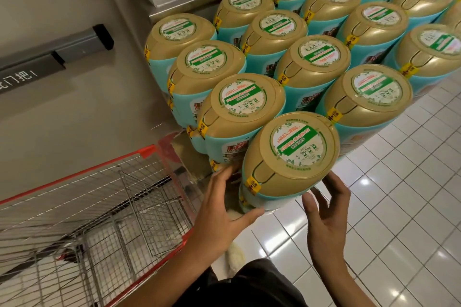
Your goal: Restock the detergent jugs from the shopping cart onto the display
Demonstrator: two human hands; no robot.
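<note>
The shopping cart point(87, 172) stood left, with stacked jugs point(311, 57) crowded behind. The front jug point(291, 157) stood upright, cap skyward, with left hand point(224, 207) and right hand point(326, 209) fingers unclenched alongside.

The forearms point(197, 266) are bare. Just right of the shopping cart point(74, 174), the person wears black clothing point(249, 284) and a pale cream shoe point(235, 258).

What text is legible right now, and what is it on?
"门把": dark wall strip; the rest is cut off at the frame edge.
"Li": red letters on a jug label, partly hidden.
Round cap stickers: upside-down print, too blurred to read.
Yellow tags: too small to read.
</note>
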